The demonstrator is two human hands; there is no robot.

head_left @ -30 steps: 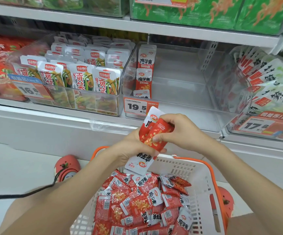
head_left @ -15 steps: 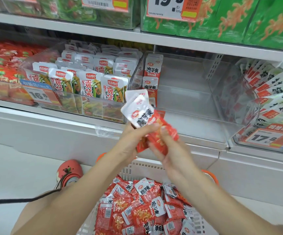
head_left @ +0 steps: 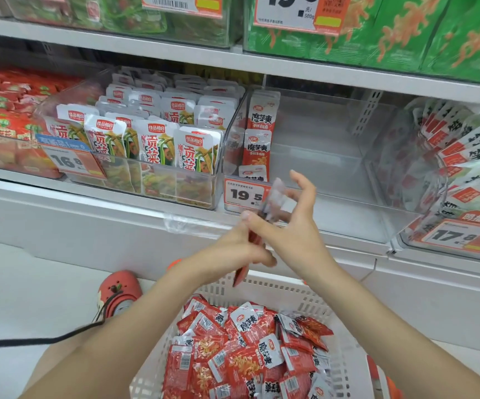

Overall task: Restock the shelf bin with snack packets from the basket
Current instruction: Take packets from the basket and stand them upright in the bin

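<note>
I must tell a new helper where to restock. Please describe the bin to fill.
On the middle shelf, find the clear bin behind the 19.5 price tag. Unlike its full neighbours, it is nearly bare, with only red packets along its left wall.
</note>
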